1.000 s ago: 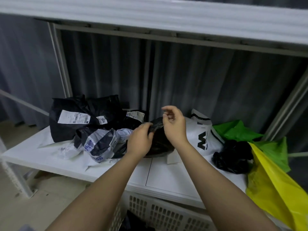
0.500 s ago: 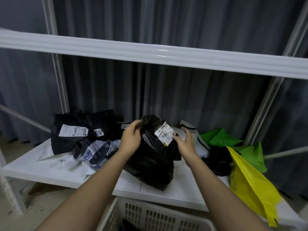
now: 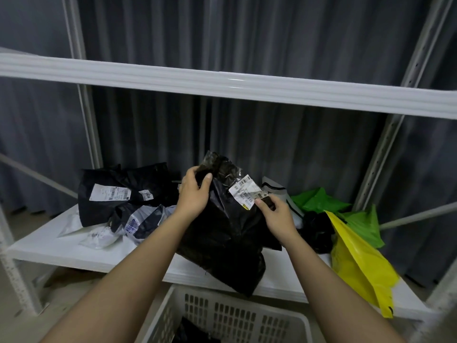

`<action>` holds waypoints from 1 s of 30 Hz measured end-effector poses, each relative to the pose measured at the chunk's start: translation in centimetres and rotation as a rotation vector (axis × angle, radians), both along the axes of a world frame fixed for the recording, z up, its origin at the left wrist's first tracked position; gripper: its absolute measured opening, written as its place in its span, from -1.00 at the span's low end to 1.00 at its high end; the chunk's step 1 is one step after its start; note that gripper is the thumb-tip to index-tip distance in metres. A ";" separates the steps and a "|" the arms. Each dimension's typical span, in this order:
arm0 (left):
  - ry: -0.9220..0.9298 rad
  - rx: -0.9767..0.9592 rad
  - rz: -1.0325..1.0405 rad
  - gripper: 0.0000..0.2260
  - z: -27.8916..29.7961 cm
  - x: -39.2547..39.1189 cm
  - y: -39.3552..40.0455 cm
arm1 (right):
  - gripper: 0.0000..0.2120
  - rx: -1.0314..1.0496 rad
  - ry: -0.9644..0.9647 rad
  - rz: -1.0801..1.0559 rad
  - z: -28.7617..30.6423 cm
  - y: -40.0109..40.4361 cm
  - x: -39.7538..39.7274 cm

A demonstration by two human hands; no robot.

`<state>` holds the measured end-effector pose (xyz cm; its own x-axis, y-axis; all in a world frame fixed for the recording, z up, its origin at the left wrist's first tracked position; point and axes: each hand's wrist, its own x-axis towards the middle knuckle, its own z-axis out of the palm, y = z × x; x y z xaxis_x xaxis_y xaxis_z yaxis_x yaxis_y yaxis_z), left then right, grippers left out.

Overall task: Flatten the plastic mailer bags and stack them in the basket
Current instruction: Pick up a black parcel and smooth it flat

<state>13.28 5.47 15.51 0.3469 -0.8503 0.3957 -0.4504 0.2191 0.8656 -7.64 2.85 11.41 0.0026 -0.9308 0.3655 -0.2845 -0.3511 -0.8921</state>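
Above the white basket [image 3: 237,315], black mailer bag [image 3: 222,233] held up over the white shelf [image 3: 74,246], left hand [image 3: 194,194] gripping its top, right hand [image 3: 278,215] pinching its edge by the label [image 3: 246,194], more black bags [image 3: 123,191] left of the basket, yellow bag [image 3: 361,263] to the right.

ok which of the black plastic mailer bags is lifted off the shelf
The black plastic mailer bag with the crumpled white label, gripped by the left hand and right hand; the other black bags lie on the shelf.
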 end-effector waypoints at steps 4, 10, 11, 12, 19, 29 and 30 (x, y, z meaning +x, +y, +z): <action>-0.102 0.196 0.090 -0.45 -1.3 0.1 0.7 | -0.88 0.009 -0.072 -0.125 0.1 0.0 -0.9; -0.034 0.368 0.046 -0.41 -6.3 0.7 2.3 | -0.87 0.125 -0.262 -0.170 -1.7 -0.4 -1.8; 0.001 0.394 0.027 -0.41 -7.1 0.7 2.5 | -0.86 0.137 -0.295 -0.159 -1.8 -0.3 -1.8; 0.036 0.423 0.010 -0.41 -8.0 0.7 2.8 | -0.87 0.150 -0.323 -0.148 -2.0 -0.1 -1.8; 0.127 0.684 -0.152 -0.34 -12.7 -0.1 4.0 | -0.74 0.234 -0.571 -0.064 -1.7 0.6 -2.3; 0.654 0.726 -0.438 -0.35 -14.4 -3.0 3.1 | -0.75 0.312 -0.628 -0.019 -3.0 0.9 -4.1; 0.647 0.698 -0.426 -0.38 -14.7 -2.8 2.4 | -0.73 0.323 -0.623 -0.026 -3.5 0.6 -4.1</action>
<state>10.47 7.86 0.76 -0.0653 -0.9206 -0.3851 0.1422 -0.3905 0.9095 -11.77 3.48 7.90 -0.1409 -0.9900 -0.0028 0.3088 -0.0413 -0.9502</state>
